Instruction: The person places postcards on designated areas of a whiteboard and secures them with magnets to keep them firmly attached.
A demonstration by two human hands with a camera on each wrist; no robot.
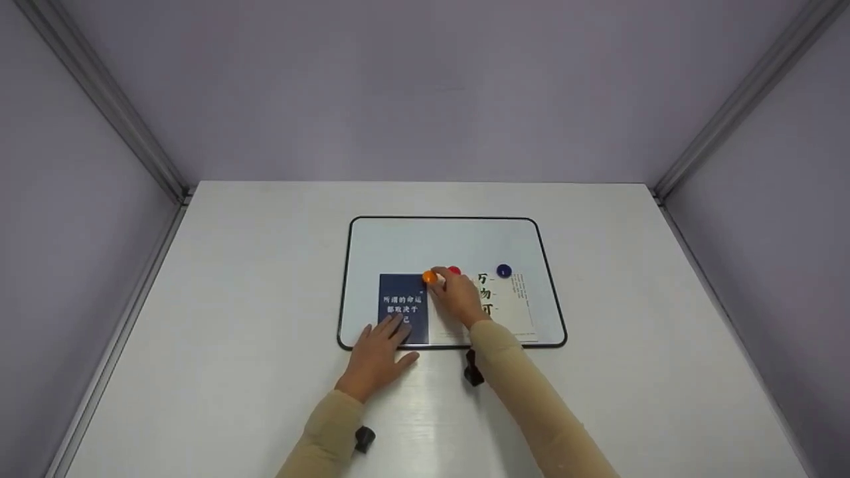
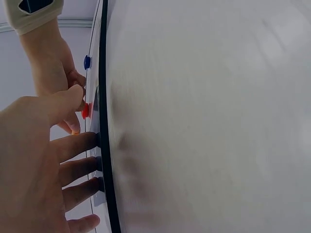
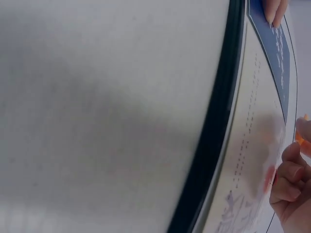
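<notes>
My right hand [image 1: 458, 295] pinches an orange round magnet [image 1: 429, 277] between thumb and finger, at the top right corner of a dark blue card [image 1: 402, 289] with white characters. With its fingers stretched out, my left hand [image 1: 377, 355] rests on the lower part of that card. Beside the blue card lies a cream card [image 1: 508, 312] with black characters, partly hidden by the right hand. A red magnet [image 1: 454, 270] sits at the cream card's top edge, just past the right hand's knuckles. The dark blue magnet [image 1: 504, 271] is farther right on the same edge.
Both cards lie on a whiteboard [image 1: 438, 242] with a black rim, flat on a white table [image 1: 265, 279]. Black devices are strapped at the right wrist [image 1: 473, 372] and the left wrist [image 1: 364, 439]. Grey walls [image 1: 425, 93] surround the table's back and sides.
</notes>
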